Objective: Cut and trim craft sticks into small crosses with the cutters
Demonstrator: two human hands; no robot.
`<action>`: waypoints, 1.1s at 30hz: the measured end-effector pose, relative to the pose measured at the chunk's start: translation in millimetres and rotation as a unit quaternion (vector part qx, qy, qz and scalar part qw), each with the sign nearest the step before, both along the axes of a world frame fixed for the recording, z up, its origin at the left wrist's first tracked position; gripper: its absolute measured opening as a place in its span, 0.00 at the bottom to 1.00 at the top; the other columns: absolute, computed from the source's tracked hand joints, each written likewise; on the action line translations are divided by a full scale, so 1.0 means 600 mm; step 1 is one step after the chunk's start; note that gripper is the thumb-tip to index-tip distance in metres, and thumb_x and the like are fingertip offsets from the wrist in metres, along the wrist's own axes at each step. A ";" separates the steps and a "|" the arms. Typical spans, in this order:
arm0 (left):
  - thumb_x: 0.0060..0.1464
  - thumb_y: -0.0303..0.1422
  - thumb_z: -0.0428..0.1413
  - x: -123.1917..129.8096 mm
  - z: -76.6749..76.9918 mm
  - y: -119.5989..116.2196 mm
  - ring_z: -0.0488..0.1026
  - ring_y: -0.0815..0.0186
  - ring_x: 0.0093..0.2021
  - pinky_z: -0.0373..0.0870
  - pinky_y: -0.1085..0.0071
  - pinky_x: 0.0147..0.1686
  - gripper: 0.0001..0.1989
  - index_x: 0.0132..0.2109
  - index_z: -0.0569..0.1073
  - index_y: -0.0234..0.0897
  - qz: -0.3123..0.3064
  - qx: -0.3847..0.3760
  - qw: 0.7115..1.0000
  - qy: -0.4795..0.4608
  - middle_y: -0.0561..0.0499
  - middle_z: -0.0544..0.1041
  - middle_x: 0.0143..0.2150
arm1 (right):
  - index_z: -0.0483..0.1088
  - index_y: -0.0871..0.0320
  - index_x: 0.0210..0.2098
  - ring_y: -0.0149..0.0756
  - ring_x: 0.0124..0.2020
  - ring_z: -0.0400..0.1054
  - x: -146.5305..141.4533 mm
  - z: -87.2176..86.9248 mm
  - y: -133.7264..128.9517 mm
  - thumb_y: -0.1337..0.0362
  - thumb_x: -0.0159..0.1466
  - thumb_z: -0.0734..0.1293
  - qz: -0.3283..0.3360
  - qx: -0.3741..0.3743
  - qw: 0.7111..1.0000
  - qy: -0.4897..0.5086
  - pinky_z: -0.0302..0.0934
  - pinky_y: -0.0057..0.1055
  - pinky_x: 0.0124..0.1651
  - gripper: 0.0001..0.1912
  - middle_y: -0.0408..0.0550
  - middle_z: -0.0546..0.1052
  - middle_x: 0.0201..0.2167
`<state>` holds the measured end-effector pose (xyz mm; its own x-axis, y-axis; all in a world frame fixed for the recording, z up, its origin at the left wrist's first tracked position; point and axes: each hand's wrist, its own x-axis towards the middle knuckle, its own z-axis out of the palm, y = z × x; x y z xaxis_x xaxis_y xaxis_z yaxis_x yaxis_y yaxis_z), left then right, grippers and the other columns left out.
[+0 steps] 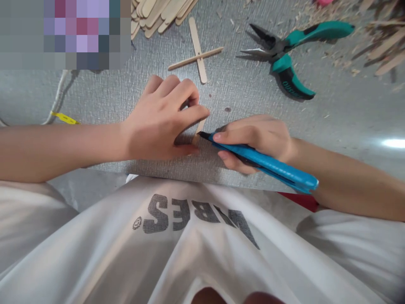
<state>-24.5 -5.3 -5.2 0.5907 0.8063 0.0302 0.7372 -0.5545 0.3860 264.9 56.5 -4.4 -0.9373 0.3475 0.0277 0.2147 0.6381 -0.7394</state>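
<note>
The left hand [158,114] lies over a short, pale wooden stick [200,127] on the grey, textured bench [110,93], near the edge by the person's body. Its thumb and forefinger are spread wide, one towards each end of the stick, seemingly to pin it flat and leave the middle bare. The other fingers are bent against the bench, which probably steadies the hand. The right hand [259,135] has its fingers closed around a blue plastic utility knife [268,162], held low and slanting so that its dark tip meets the stick between the left thumb and forefinger; the forefinger lies forward along the knife, likely for fine control. The contact is small and partly shaded, so I can't tell whether the edge bites into the wood. Just beyond the left hand, a narrow wooden strip [182,64] crosses a flat, round-ended wooden stick [194,38], set apart from the heap of pale flat sticks [155,12] behind. The teal-and-black-handled pliers [319,33] rest with jaws apart beyond the right hand, within easy reach, near scattered wood shavings [294,17].
</note>
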 end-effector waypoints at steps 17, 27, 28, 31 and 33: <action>0.71 0.62 0.55 -0.004 -0.011 0.007 0.73 0.41 0.64 0.71 0.32 0.57 0.34 0.71 0.74 0.46 -0.026 0.019 0.999 0.009 0.45 0.68 0.61 | 0.74 0.46 0.60 0.40 0.28 0.73 0.004 -0.010 0.008 0.64 0.78 0.62 0.062 0.140 0.986 0.066 0.68 0.38 0.34 0.15 0.42 0.79 0.30; 0.72 0.62 0.55 -0.012 -0.006 0.007 0.68 0.45 0.67 0.69 0.35 0.65 0.35 0.76 0.72 0.51 -0.023 -0.027 0.999 0.019 0.45 0.70 0.67 | 0.63 0.48 0.67 0.36 0.29 0.75 0.004 -0.007 0.006 0.70 0.75 0.67 0.043 0.162 0.978 0.123 0.70 0.32 0.34 0.23 0.37 0.79 0.32; 0.72 0.61 0.56 -0.011 -0.004 0.007 0.69 0.45 0.66 0.70 0.36 0.65 0.34 0.75 0.73 0.51 -0.020 -0.029 0.999 0.018 0.45 0.70 0.67 | 0.63 0.48 0.67 0.36 0.29 0.75 0.004 -0.007 0.006 0.70 0.75 0.67 0.045 0.162 0.978 0.122 0.70 0.32 0.34 0.23 0.37 0.79 0.32; 0.72 0.63 0.54 -0.011 -0.003 0.008 0.70 0.44 0.66 0.69 0.32 0.63 0.36 0.75 0.73 0.48 -0.026 -0.020 0.999 0.000 0.44 0.71 0.65 | 0.67 0.46 0.65 0.35 0.27 0.74 0.002 -0.006 0.005 0.69 0.75 0.65 0.039 0.153 0.982 0.100 0.69 0.33 0.34 0.21 0.36 0.80 0.32; 0.73 0.64 0.52 -0.011 -0.006 0.008 0.71 0.43 0.65 0.69 0.30 0.61 0.36 0.75 0.72 0.50 -0.030 -0.010 0.999 -0.012 0.43 0.71 0.64 | 0.72 0.46 0.61 0.35 0.27 0.73 0.003 -0.005 0.005 0.67 0.76 0.64 0.036 0.133 0.988 0.069 0.68 0.34 0.34 0.17 0.38 0.81 0.32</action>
